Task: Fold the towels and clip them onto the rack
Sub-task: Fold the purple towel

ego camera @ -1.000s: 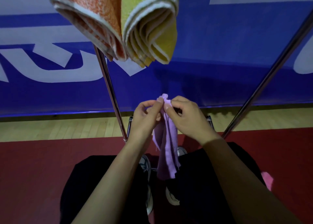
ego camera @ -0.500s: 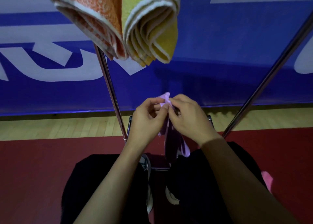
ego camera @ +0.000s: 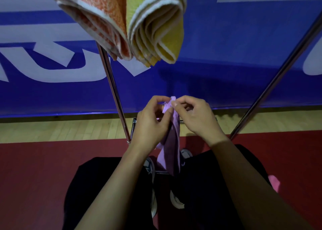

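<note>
A small purple towel [ego camera: 171, 148] hangs down between my hands in the middle of the view. My left hand [ego camera: 150, 123] and my right hand [ego camera: 195, 115] both pinch its top corner, fingers close together. Its lower part dangles in front of my knees. Above, a folded orange towel [ego camera: 97, 19] and a folded yellow towel [ego camera: 156, 27] hang side by side from the top of the rack; what fastens them is out of frame. The rack's left metal leg [ego camera: 115, 94] and right metal leg [ego camera: 271, 83] slant down on either side of my hands.
A blue banner [ego camera: 217, 55] with white lettering stands behind the rack. Below are a strip of wooden floor [ego camera: 61, 128] and a red mat [ego camera: 43, 177]. Something pink [ego camera: 274, 183] lies on the mat at the right, by my knee.
The purple towel's hanging part has spread out and dropped lower again after being bunched up half a second ago. My hands have stayed at the top corner, fingers shifting slightly.
</note>
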Motion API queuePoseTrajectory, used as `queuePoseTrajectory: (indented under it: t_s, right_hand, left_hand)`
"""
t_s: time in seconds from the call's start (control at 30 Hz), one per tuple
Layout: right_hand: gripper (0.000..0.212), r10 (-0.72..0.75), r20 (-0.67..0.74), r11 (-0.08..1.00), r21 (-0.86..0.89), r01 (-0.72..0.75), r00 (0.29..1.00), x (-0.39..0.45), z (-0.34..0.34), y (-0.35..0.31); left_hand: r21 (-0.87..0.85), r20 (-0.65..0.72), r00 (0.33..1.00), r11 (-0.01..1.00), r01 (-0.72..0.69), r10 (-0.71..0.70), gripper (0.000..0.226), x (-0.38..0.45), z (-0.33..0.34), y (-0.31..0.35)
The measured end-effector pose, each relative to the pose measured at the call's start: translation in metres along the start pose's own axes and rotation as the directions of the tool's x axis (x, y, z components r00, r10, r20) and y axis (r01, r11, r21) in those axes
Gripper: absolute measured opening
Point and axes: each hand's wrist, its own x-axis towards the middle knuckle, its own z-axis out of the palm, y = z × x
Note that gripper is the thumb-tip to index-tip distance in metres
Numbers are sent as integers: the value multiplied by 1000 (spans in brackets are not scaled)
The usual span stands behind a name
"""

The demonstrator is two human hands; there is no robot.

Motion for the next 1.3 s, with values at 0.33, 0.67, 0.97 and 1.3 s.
queuePoseTrajectory:
  t_s: [0.33, 0.67, 0.97, 1.3]
  right_hand:
    - [12, -49, 12, 998, -26, 49, 999, 2, -5, 7]
    - [34, -25, 65, 998, -51, 29, 998, 4, -14, 7]
    - [31, -54, 98, 997, -46, 59, 994, 0, -13, 5]
    - [18, -61, 147, 995, -75, 73, 987, 2, -16, 13]
  left_hand:
    - [66, 101, 994, 997, -44, 38, 26, 0, -1, -5]
    - [41, 135, 991, 999, -26, 21, 37, 1, -1, -8]
    - [-103, 255, 960, 985, 142, -112, 29, 5, -3, -8]
    - [-205, 287, 947, 956, 209, -145, 18, 6, -8, -14]
